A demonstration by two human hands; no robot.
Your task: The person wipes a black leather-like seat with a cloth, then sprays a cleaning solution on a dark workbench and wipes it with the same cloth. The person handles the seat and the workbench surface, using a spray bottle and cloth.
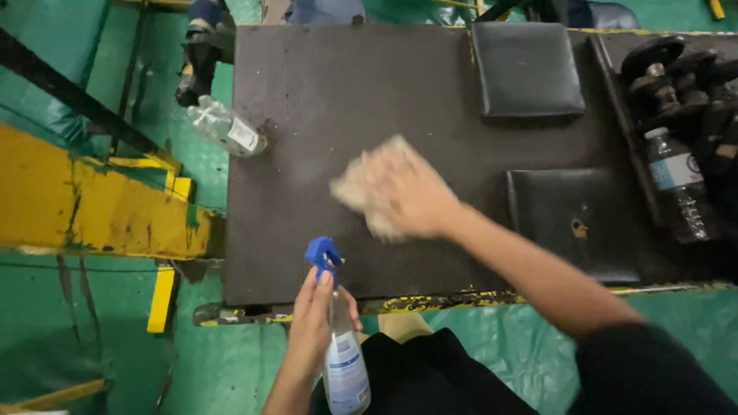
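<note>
My left hand point(314, 323) grips a clear spray bottle point(344, 361) with a blue trigger head, held upright at the near edge of a dark rubber-topped platform point(323, 84). My right hand point(419, 196) presses a beige cloth point(367, 184) flat on the middle of that platform; hand and cloth are motion-blurred. The spray nozzle points toward the mat just left of the cloth.
Two black pads point(526, 68) point(573, 223) lie on the platform's right side. Dumbbells point(676, 73) and a plastic water bottle point(678, 188) sit at far right. Another clear bottle point(227, 127) lies at the platform's left edge. A yellow metal frame point(92, 196) stands on the green floor at left.
</note>
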